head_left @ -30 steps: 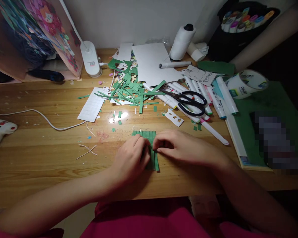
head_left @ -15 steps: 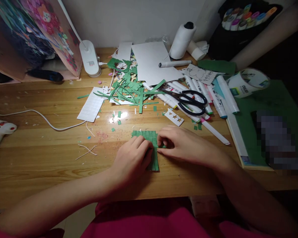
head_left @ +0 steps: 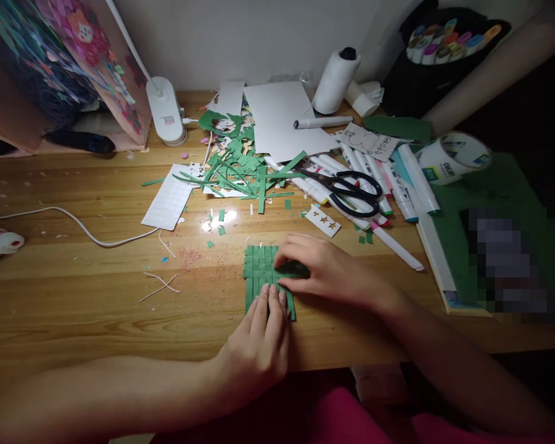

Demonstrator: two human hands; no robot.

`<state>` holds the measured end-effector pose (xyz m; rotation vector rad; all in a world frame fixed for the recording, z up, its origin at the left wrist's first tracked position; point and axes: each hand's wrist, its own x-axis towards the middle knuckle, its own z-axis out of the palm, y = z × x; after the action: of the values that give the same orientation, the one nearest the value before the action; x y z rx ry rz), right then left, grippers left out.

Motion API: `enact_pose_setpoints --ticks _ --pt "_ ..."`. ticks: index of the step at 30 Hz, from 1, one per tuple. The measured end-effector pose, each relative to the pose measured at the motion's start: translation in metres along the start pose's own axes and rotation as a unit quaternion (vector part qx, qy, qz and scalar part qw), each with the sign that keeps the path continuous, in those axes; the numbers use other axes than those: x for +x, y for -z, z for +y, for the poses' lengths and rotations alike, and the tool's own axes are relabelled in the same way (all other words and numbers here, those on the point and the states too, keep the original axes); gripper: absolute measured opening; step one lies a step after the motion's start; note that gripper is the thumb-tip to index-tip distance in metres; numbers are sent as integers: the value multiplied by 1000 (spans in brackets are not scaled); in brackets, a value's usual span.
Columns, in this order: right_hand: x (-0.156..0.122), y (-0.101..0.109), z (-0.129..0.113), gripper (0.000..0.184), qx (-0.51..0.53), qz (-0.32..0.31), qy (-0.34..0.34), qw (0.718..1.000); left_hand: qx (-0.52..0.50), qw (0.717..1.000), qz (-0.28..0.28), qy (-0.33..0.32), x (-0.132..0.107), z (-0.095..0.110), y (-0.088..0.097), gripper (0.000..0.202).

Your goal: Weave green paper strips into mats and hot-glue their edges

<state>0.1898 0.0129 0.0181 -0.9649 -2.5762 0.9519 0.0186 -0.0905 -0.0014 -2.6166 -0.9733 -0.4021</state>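
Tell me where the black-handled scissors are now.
In the head view, the scissors lie right of centre on the white markers, just beyond the small white card with star cutouts and farther from the person than the right hand.

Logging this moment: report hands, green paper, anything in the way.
Left hand on woven green paper, lower part. Right hand at its right side. Nothing blocking; scissors beyond, apart from hands.

The left hand (head_left: 259, 346) is laid palm-down, fingers (head_left: 259, 312) extended forward. The right hand (head_left: 321, 268) is held curled inward.
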Motion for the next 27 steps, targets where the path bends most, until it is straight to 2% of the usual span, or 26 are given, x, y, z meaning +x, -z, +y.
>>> enact_pose_setpoints --ticks 8,14,21,27 --pt "2 -8 -1 6 -26 8 -3 1000 3 1000 9 -13 0 1 -2 36" --pt "4 -10 -1 10 1 13 -11 1000 6 1000 13 -7 0 2 -3 37" --pt "2 5 3 10 55 -23 -19 998 14 1000 6 -18 -1 0 -1 37" --pt "0 13 8 11 46 -51 -42 997 17 1000 5 -24 0 -1 -2 36"
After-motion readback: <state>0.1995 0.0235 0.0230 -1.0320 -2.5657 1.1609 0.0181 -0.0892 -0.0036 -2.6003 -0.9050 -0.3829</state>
